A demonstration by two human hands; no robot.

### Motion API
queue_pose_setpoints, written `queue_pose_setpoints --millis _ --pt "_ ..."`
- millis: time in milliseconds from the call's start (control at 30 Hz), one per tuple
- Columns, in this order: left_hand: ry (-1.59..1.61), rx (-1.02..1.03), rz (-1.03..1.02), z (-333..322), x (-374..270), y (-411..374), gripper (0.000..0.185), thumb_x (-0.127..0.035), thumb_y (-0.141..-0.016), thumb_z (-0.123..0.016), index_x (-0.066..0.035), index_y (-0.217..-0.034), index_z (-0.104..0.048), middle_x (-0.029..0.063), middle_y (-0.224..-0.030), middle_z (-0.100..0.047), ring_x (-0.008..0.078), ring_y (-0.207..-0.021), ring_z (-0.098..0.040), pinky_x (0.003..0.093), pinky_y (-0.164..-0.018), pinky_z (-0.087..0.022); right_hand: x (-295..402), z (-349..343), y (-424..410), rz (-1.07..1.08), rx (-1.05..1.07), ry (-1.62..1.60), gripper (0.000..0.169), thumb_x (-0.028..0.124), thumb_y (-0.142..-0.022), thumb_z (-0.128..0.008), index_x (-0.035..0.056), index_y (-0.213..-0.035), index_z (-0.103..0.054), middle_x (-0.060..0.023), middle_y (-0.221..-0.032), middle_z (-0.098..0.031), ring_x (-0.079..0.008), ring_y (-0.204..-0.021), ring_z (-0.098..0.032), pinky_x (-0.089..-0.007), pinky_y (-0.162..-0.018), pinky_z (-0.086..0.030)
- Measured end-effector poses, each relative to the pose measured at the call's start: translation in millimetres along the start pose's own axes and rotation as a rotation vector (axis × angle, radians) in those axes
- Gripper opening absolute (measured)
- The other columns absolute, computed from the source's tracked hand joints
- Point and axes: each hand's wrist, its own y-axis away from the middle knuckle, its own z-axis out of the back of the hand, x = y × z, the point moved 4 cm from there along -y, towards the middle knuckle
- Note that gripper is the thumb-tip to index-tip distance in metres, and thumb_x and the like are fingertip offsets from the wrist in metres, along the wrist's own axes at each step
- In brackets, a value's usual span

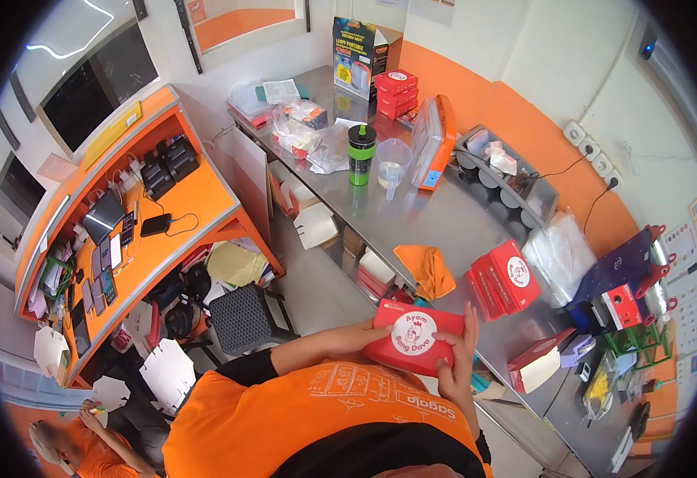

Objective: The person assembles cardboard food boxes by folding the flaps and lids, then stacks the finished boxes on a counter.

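Note:
A closed red cardboard food box [415,334] with a white round printed logo is held close in front of my orange shirt. My left hand [365,336] grips the box's left edge, its thumb on top and most of its fingers hidden beneath. At the right edge, my right hand [457,355] has fingers along the side and on the lid. Beyond the right hand, several matching red boxes [504,281] stand together on the steel table [444,230]. An orange cloth [426,270] hangs over the table's near edge.
An open red box [541,361] and plastic bags [562,257] lie to the right. A tumbler [360,155], measuring jug [393,164] and grey organizer [507,185] stand farther back. Left are a stool [253,319] and orange desk [205,194] with phones; a seated person [100,445] holds a carton.

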Motion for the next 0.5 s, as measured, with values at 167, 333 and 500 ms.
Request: queue_pose_setpoints --millis 167,333,500 --pt "0.185 -0.232 -0.177 14.2 -5.3 -11.2 0.058 -0.040 -0.102 -0.049 0.000 -0.142 -0.036 0.0135 -0.131 -0.056 0.0187 -0.119 -0.055 0.0332 -0.102 -0.045 13.2 -2.5 -28.1 0.083 -0.025 -0.240 0.061 0.008 -0.085 -0.056 0.0002 -0.141 -0.034 -0.0258 -0.160 -0.007 -0.0424 -0.147 -0.013 -0.0514 -0.117 -0.012" --pt "-0.007 -0.498 -0.761 19.4 3.6 -4.6 0.067 -0.034 -0.093 -0.066 0.000 -0.139 -0.031 0.0111 -0.129 -0.052 0.0185 -0.119 -0.052 0.0354 -0.103 -0.043 19.0 -3.3 -40.2 -0.006 -0.178 -0.450 0.065 0.015 -0.091 -0.062 -0.0016 -0.145 -0.030 -0.0233 -0.153 -0.027 -0.0324 -0.142 -0.029 -0.0432 -0.115 -0.024" --pt "-0.138 -0.513 -1.055 30.1 19.6 2.6 0.085 -0.038 -0.078 -0.081 -0.004 -0.135 -0.027 0.0117 -0.127 -0.045 0.0205 -0.120 -0.049 0.0375 -0.104 -0.040 8.8 4.9 -30.2 0.077 -0.232 -0.227 0.062 0.024 -0.084 -0.075 -0.0034 -0.132 -0.047 -0.0181 -0.133 -0.047 -0.0250 -0.116 -0.053 -0.0372 -0.095 -0.044"
